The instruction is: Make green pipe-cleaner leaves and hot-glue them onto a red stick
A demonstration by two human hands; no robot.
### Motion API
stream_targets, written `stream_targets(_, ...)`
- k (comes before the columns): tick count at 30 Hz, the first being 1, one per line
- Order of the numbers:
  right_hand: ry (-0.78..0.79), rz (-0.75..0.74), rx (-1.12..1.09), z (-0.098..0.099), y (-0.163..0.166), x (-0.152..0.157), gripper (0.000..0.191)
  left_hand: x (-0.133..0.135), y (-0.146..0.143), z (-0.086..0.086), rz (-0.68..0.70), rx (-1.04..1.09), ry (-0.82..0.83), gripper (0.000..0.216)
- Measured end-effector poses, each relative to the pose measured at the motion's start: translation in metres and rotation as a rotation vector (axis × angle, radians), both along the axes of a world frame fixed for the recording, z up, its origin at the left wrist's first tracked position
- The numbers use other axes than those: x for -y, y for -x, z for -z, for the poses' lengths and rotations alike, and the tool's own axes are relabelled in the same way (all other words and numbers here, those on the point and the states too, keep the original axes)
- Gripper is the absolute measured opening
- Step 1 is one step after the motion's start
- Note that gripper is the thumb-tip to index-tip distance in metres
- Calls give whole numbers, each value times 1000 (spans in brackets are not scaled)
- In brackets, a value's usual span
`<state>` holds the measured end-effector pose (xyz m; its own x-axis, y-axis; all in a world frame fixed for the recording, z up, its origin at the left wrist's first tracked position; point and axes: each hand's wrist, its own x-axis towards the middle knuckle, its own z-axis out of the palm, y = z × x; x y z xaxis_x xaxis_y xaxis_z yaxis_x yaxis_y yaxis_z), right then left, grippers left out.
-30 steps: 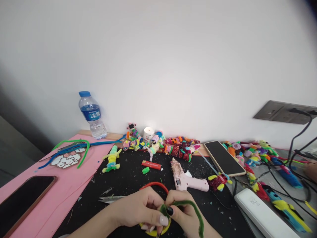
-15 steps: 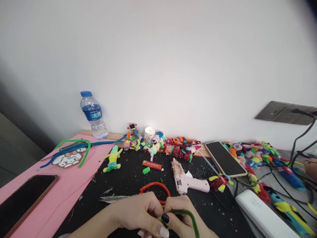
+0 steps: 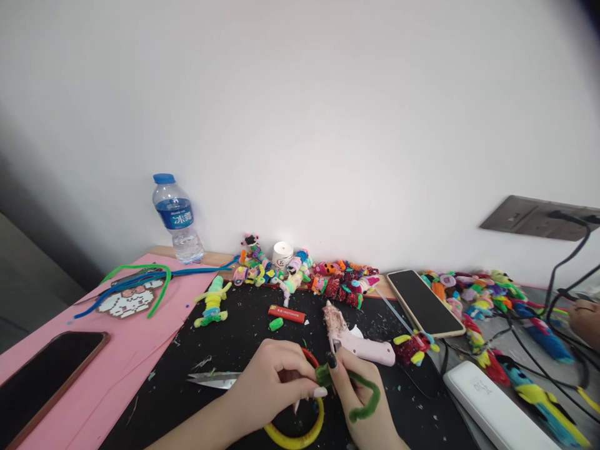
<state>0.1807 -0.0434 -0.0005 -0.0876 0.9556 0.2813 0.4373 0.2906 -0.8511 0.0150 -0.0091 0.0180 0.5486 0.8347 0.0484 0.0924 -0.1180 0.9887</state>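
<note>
A dark green pipe cleaner [image 3: 370, 400] is pinched between my two hands near the bottom of the view. Its near end is wound into a small coil between the fingertips, while the loose tail curls over my right hand [image 3: 363, 387]. My left hand [image 3: 281, 381] grips the coil with thumb and fingers closed. Under my hands lie scissors with red and yellow handles [image 3: 319, 420]; the blades point left, and my left hand covers their middle. Just behind my right hand rests a pale pink hot glue gun [image 3: 360, 347], its nozzle toward the wall.
Behind stand pipe-cleaner figures [image 3: 337, 284], a white cup [image 3: 282, 255], a red lighter [image 3: 286, 313] and a phone [image 3: 424, 303]. A water bottle [image 3: 175, 215] leans at the wall. At right are a white power bank [image 3: 492, 406], cables and another person's hand [image 3: 584, 319].
Both hands have risen and drawn slightly apart, uncovering the yellow scissor handle. The green coil now shows between the fingertips, and the pipe cleaner's tail curls differently.
</note>
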Motion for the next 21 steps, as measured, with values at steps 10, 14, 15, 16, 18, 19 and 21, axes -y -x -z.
stream_targets(10, 10, -28, -27, 2, 3, 4, 37, 5, -2, 0, -53, -54, -115, 16)
stream_targets(14, -4, -37, -33, 1, 5, 3, 37, 7, -4, -2, -74, -20, -48, 14)
stream_targets(15, -11, -34, -33, 1, 5, 3, 37, 7, -4, -2, -76, -17, -37, 14)
stream_targets(16, -19, -34, -32, 0, 5, 3, 37, 7, -5, -3, -80, -18, -32, 15)
stream_targets(18, -39, -40, -25, 0, 6, 2, 36, 8, -5, -4, -87, -31, -39, 17)
stream_targets(19, -47, -43, -18, 0, 6, 2, 36, 8, -5, -5, -90, -41, -48, 18)
stream_targets(21, -61, -46, 6, 0, 6, 2, 35, 9, -5, -5, -91, -63, -70, 19)
